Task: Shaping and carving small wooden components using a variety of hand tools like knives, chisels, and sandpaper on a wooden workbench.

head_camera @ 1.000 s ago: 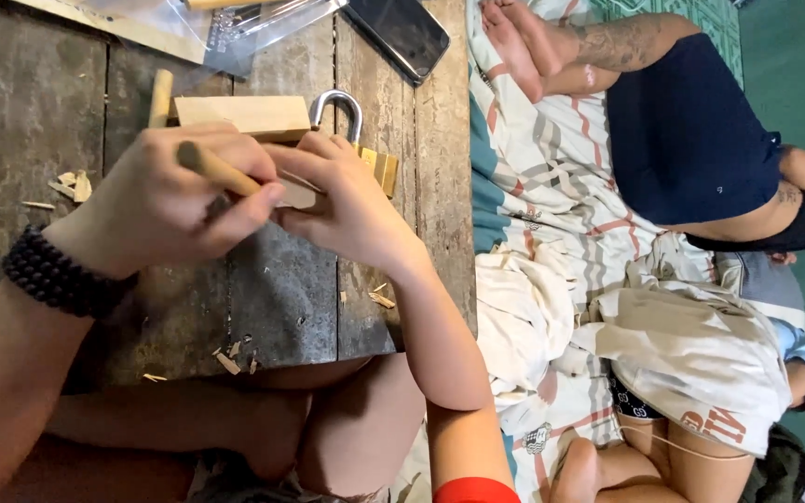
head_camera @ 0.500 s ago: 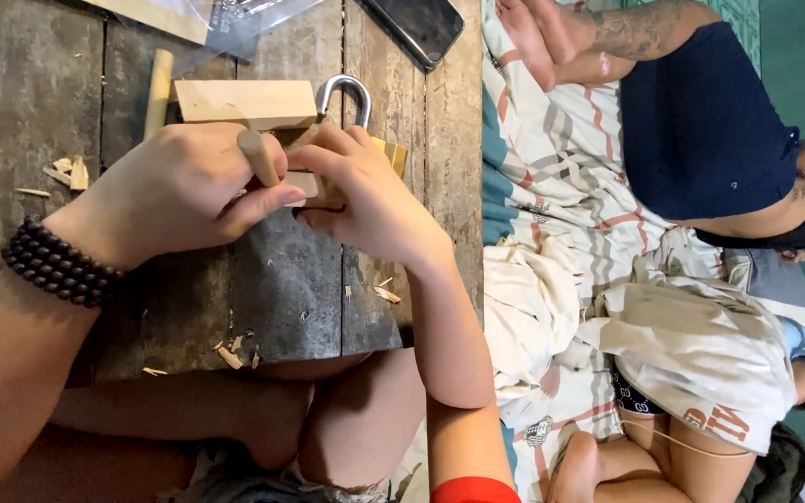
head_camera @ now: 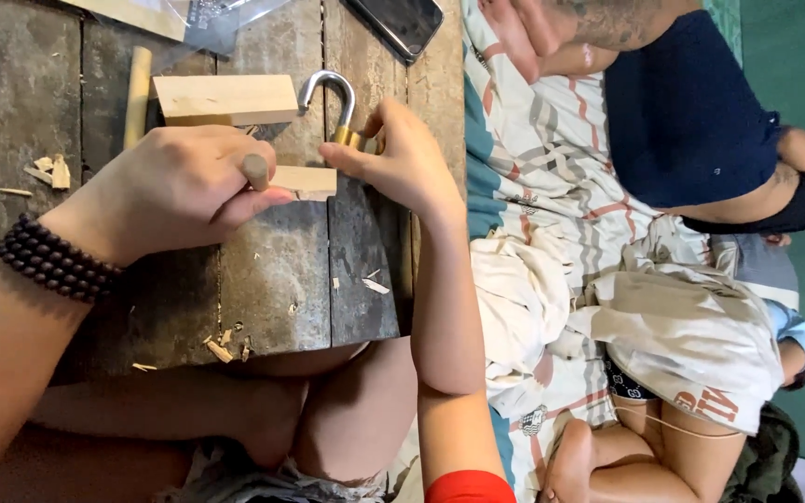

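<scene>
My left hand [head_camera: 179,186], with a dark bead bracelet on its wrist, is closed around a tool with a round wooden handle [head_camera: 255,170]. The tool's tip is hidden and rests against a small pale wood block [head_camera: 305,179] on the dark plank table [head_camera: 272,279]. My right hand [head_camera: 402,158] pinches the right end of that block with thumb and fingers. It also lies over the brass body of a padlock [head_camera: 347,136], whose steel shackle [head_camera: 328,88] stands open above it.
A larger wood block [head_camera: 225,100] and a wooden dowel [head_camera: 137,93] lie at the far side. A phone [head_camera: 402,23] and a plastic bag [head_camera: 207,14] sit at the table's end. Wood shavings [head_camera: 225,349] are scattered around. People [head_camera: 682,121] rest on striped bedding to the right.
My right hand has drawn back to the right, uncovering the small block and more of the padlock. My left hand has turned the tool handle more end-on.
</scene>
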